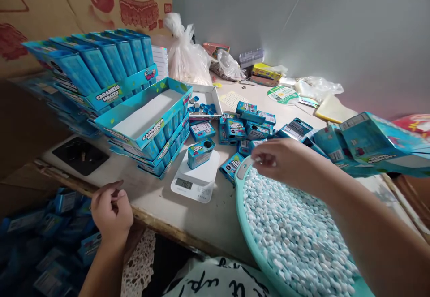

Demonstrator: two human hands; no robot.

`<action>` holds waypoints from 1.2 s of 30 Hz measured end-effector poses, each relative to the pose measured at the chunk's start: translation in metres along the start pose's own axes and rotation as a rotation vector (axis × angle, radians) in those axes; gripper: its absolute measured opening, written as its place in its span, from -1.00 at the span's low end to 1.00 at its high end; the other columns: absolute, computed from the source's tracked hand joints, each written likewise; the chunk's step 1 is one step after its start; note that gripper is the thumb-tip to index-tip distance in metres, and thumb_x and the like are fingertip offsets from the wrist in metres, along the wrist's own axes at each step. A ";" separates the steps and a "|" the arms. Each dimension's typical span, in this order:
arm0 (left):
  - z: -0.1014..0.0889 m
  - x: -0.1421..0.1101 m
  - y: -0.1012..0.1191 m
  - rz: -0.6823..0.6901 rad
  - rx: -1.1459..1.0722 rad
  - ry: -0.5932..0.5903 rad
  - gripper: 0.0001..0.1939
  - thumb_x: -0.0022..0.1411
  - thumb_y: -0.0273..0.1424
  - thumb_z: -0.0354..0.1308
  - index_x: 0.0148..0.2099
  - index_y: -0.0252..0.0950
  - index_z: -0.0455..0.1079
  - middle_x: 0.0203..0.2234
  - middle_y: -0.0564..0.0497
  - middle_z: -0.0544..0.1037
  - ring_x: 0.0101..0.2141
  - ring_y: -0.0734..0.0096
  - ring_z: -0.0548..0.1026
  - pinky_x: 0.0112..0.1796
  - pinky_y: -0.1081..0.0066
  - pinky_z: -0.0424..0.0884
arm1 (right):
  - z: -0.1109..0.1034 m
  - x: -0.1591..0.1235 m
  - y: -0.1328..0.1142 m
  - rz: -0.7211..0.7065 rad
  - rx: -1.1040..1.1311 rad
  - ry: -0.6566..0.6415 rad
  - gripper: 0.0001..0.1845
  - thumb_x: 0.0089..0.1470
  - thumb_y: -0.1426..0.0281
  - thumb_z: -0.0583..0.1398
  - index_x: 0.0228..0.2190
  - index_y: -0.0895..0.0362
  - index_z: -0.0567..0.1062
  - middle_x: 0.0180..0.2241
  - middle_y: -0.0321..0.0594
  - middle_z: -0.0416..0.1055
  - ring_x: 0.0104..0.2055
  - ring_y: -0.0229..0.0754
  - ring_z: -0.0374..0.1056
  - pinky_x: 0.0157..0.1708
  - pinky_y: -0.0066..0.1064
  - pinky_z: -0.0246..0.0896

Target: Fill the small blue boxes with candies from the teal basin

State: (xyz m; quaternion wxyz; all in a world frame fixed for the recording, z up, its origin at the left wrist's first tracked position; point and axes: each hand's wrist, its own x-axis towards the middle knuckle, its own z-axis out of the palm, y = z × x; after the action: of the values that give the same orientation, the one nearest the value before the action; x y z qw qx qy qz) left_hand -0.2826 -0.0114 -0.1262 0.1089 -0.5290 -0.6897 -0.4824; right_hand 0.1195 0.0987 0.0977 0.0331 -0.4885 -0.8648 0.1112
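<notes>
1. Candies point(295, 238), pale blue and white, fill the teal plastic basin point(242, 225) directly beneath your right grip point(285, 162).
2. Your right grip is pinched, thumb and fingertips pressed together just above the basin's rim. A pale speck shows between them, but it is too small to read, so you cannot tell whether it is gripping a candy.
3. Your left grip point(112, 209) is half-curled and loose, with nothing showing in it, and hangs at the near edge of the table point(151, 191), well apart from the basin.
4. Ahead and to the left of your right grip, a digital kitchen scale point(195, 189) sits on the table, carrying an upright blue tin point(200, 154).
5. Straight ahead of your right grip, loose blue tins point(235, 129) lie scattered, one just beside the basin's rim. Beyond the scale, a white tray point(215, 95) holds blue lids point(201, 108).
6. Further left, between your two grips and beyond, blue "Caramelo Macizo" display boxes point(144, 129) stand stacked. More blue boxes point(369, 142) pile up to the right of your right grip, and plastic bags point(186, 55) lie at the back of the table.
</notes>
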 end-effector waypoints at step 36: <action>0.004 -0.011 -0.007 -0.083 -0.027 0.064 -0.72 0.31 -0.26 0.05 -0.21 -0.31 0.52 -0.33 -0.16 0.56 -0.28 0.16 0.53 -0.14 0.13 0.48 | 0.055 -0.042 -0.027 0.008 -0.326 -0.106 -0.70 0.17 0.45 0.13 -0.09 0.13 0.55 -0.17 0.05 0.55 -0.29 0.06 0.50 -0.39 -0.19 0.38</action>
State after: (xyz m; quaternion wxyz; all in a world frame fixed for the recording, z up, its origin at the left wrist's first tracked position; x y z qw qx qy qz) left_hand -0.2823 -0.0152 -0.1394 0.1037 -0.4856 -0.7006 -0.5125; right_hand 0.1094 0.0404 0.0521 -0.0925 -0.4843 -0.8700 -0.0049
